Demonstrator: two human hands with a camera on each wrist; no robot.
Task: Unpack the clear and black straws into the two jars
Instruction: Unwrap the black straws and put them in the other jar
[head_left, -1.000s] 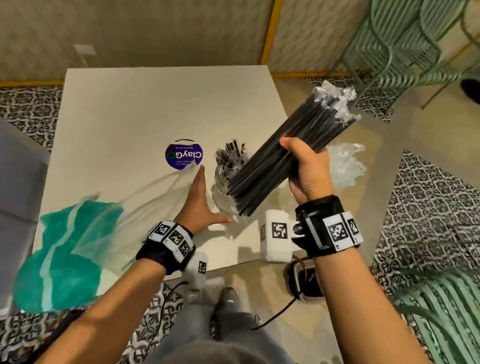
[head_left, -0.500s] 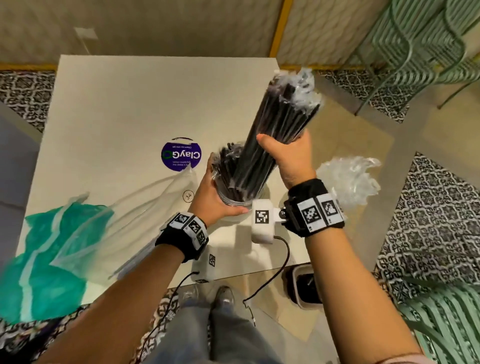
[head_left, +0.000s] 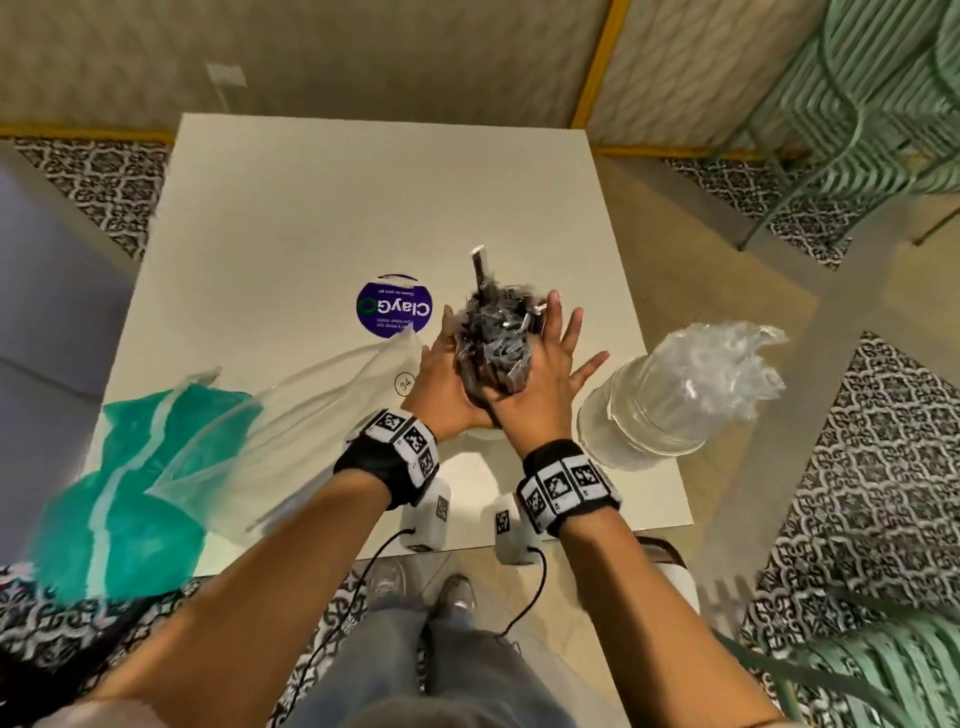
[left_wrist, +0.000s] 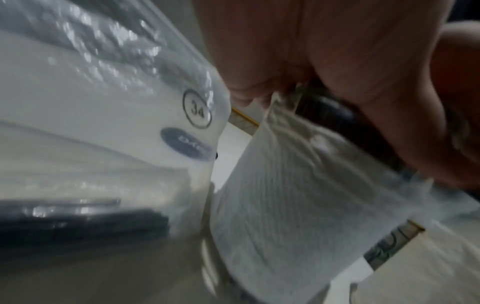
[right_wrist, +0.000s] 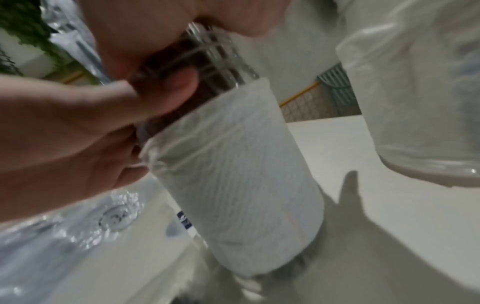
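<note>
A bundle of black straws (head_left: 493, 343) in clear wrappers stands upright in a glass jar (right_wrist: 233, 174) near the table's front; one straw (head_left: 478, 267) sticks up above the rest. My left hand (head_left: 441, 379) grips the bundle just above the rim, thumb (right_wrist: 168, 90) curled against it. My right hand (head_left: 550, 369) lies flat against the bundle's right side, fingers straight and spread. In the head view my hands hide the jar. A second jar (head_left: 644, 421) to the right holds crumpled clear wrapped straws (head_left: 717, 358).
A clear plastic bag (head_left: 311, 415) with a round "34" sticker (left_wrist: 197, 109) lies left of the jar, beside a teal bag (head_left: 130, 467) that overhangs the table's front-left corner. A purple round sticker (head_left: 395, 309) sits on the table (head_left: 337, 208). Green metal chairs (head_left: 857, 104) stand at the right.
My right hand swung the black bundle upright, lowered it into the jar and opened flat against it. My left hand moved from the table to the jar, then up onto the straws.
</note>
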